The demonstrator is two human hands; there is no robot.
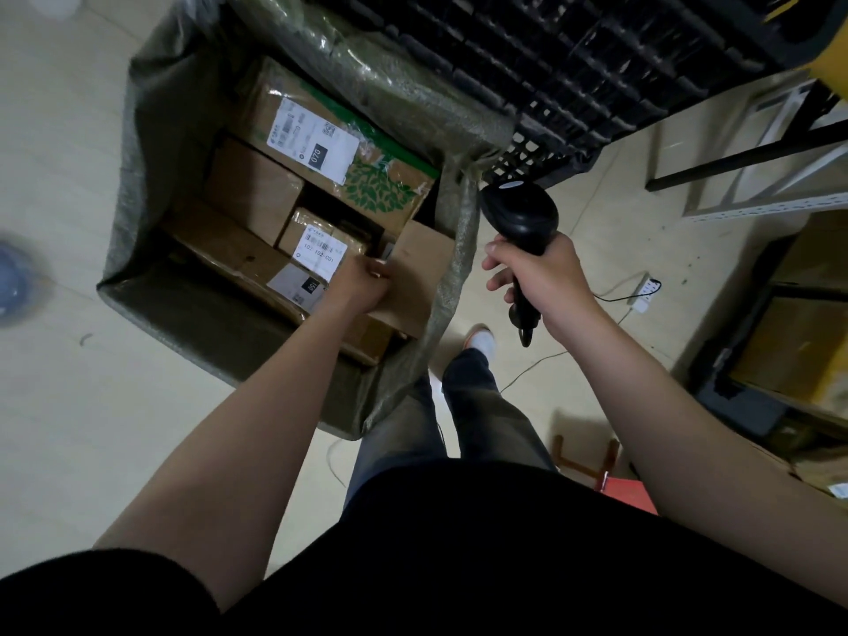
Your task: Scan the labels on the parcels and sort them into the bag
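Observation:
A large grey-green woven bag (151, 144) stands open on the floor with several cardboard parcels inside. My left hand (362, 280) reaches into the bag and grips the edge of a plain brown parcel (417, 277) at the bag's right side. Next to it lie a small taped parcel with a white label (321, 250), a long parcel with a label (238, 254) and a big box with green leaf print and a white label (316, 135). My right hand (541, 277) grips a black handheld scanner (523, 213) just right of the bag's rim.
A black plastic crate rack (573, 62) stands behind the bag. Metal shelving with boxes (798, 342) is on the right. A white power strip (647, 291) and cable lie on the floor. My legs and a red stool (628, 493) are below. A blue blurred object (11, 282) sits far left.

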